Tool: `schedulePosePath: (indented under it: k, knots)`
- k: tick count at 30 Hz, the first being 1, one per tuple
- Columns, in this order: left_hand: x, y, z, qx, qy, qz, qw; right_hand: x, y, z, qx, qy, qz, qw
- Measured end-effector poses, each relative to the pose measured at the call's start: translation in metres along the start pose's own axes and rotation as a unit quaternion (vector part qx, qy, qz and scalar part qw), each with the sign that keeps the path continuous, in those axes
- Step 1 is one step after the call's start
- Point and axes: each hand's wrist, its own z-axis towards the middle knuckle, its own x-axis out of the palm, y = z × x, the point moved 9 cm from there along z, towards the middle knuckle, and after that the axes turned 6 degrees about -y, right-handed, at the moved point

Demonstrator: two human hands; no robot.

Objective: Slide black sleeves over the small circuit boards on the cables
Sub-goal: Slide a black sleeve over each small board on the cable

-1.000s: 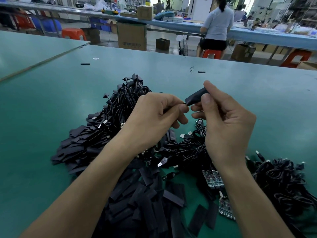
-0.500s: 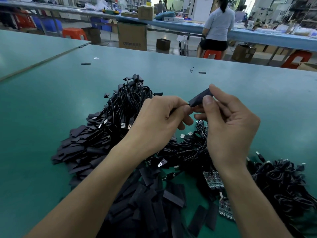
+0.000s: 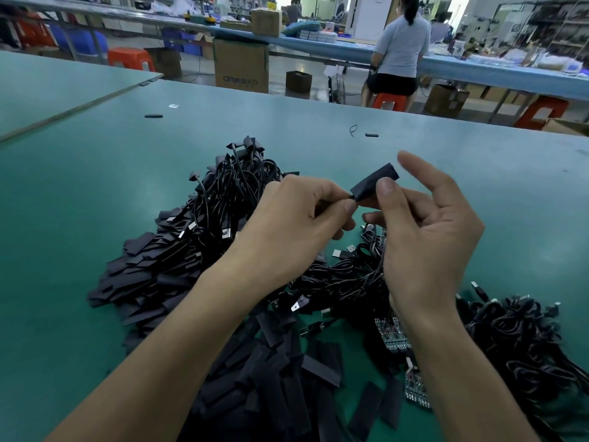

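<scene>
A black sleeve is held above the green table, tilted up to the right. My right hand pinches it between the thumb and a lower finger, with the index finger lifted off. My left hand pinches the cable right at the sleeve's near end. The circuit board on that cable is hidden. Bare circuit boards lie under my right wrist. Loose flat sleeves are heaped between my forearms.
A tangle of sleeved cables lies left of my hands and a bundle of black cables lies at the right. Two stray sleeves lie farther back. A person sits at another bench beyond the table.
My right index finger has lifted off the sleeve, leaving the thumb on it. The sleeve's far end now stands free and tilts up more steeply. My left hand keeps its pinch.
</scene>
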Motion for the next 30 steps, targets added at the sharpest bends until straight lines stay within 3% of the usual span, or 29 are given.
schedulePosePath:
  k: [14,30]
  knots:
    - [-0.0023,0.0089,0.0009,-0.041,0.000,-0.111,0.993,0.0005,0.0081,-0.0017,-0.003,-0.010,0.046,0.999]
    - [0.0022,0.0096,-0.0008,-0.020,-0.023,-0.104,0.994,0.0049,0.0081,-0.0017,0.008,0.029,0.002,1.000]
